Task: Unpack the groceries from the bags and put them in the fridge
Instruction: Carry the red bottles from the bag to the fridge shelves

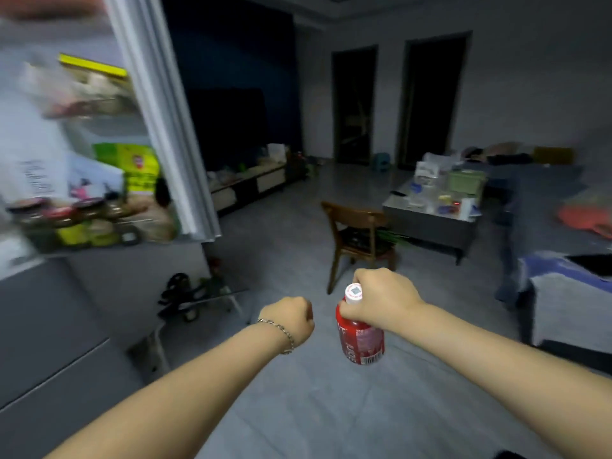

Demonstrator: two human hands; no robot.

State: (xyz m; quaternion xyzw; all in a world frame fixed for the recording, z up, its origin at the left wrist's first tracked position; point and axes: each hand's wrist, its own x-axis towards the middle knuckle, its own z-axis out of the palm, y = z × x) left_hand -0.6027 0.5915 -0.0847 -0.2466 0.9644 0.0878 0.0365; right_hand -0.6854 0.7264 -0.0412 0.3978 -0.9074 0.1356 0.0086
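My right hand (381, 298) grips a red bottle (361, 339) with a white cap by its neck, holding it upright above the grey floor. My left hand (293, 318), with a chain bracelet on the wrist, is curled into a fist and holds nothing, just left of the bottle. The open fridge door (155, 104) stands at the upper left. Its blurred shelves carry jars (63, 223), a green-and-yellow packet (140, 167) and other packages.
A wooden chair (359, 238) stands straight ahead on the tiled floor. Behind it is a low table (430, 213) crowded with containers. A sofa (563, 270) runs along the right. A small rack with shoes (195, 299) sits by the fridge. Grey fridge front (49, 342) fills the lower left.
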